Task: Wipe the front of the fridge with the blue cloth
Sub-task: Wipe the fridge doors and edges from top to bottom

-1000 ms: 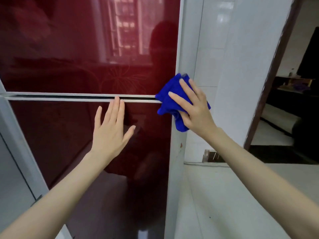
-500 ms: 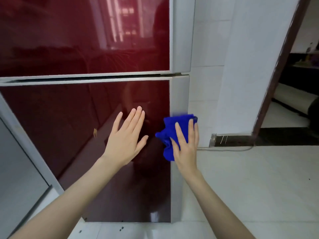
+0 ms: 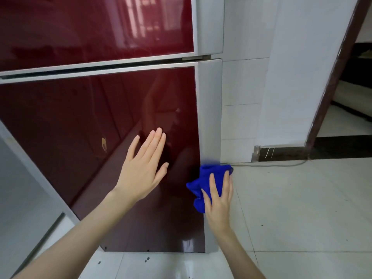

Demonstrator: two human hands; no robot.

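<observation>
The fridge [image 3: 80,121] fills the left of the view, with glossy dark-red door panels and a silver frame. My right hand [image 3: 218,200] presses the crumpled blue cloth [image 3: 209,176] flat against the silver right edge strip of the lower door, low down near the floor. My left hand [image 3: 144,168] rests flat on the red lower panel just left of the cloth, fingers spread and holding nothing. The gap between upper and lower doors runs across the top of the view.
A white tiled wall [image 3: 243,97] stands right of the fridge, then a white pillar and a dark doorway frame [image 3: 330,77]. A thin cable [image 3: 271,164] lies along the pale tiled floor [image 3: 302,208]. A grey cabinet side [image 3: 18,188] sits to the left.
My right hand has slid the cloth down the fridge's right edge, from the door gap to near the floor. My left hand moved down the red panel with it.
</observation>
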